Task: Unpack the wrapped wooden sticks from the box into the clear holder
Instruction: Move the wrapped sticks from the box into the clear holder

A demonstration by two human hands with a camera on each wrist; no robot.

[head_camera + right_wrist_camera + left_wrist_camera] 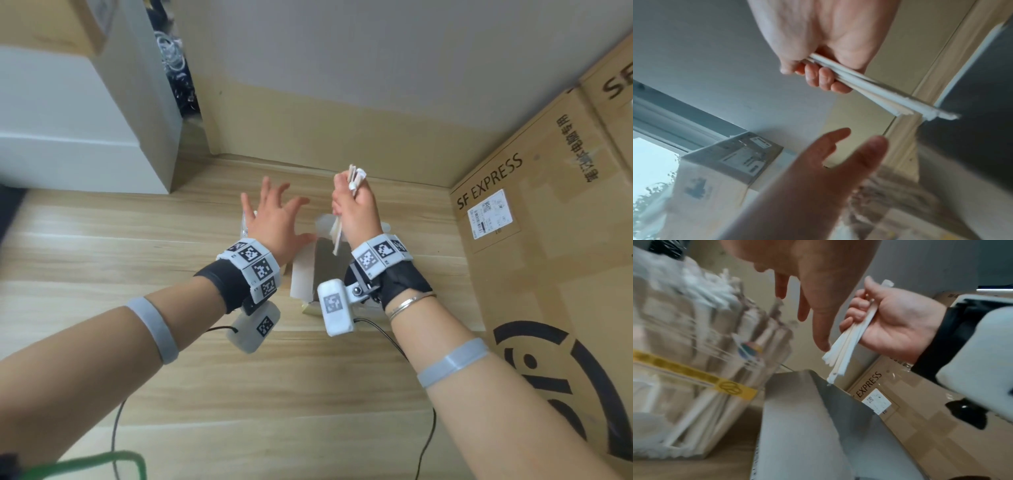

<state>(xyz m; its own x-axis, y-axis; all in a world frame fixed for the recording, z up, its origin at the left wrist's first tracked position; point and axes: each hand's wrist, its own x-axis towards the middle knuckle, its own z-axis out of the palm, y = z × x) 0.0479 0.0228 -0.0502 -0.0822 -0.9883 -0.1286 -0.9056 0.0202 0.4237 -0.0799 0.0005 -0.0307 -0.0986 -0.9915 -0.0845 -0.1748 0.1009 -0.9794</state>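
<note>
My right hand [356, 209] grips a bundle of white paper-wrapped sticks [355, 178] upright above the open white box [303, 274]; the same sticks [844, 350] fan out below my fist over the box's grey inside [807, 418]. My left hand [274, 212] hovers beside it with fingers spread and holds nothing. The clear holder [705, 353], with a yellow band and several wrapped sticks in it, stands left of the box. In the head view my left hand hides most of the holder. From the right wrist, the sticks [879, 94] jut out of my fist above my open left hand [828, 170].
Large SF Express cardboard boxes [534, 240] wall off the right side. A white cabinet [85, 120] stands at the back left, and a wall runs close behind the box. A pale wooden surface [137, 257] carries everything. A green cable [102, 459] lies at the near left.
</note>
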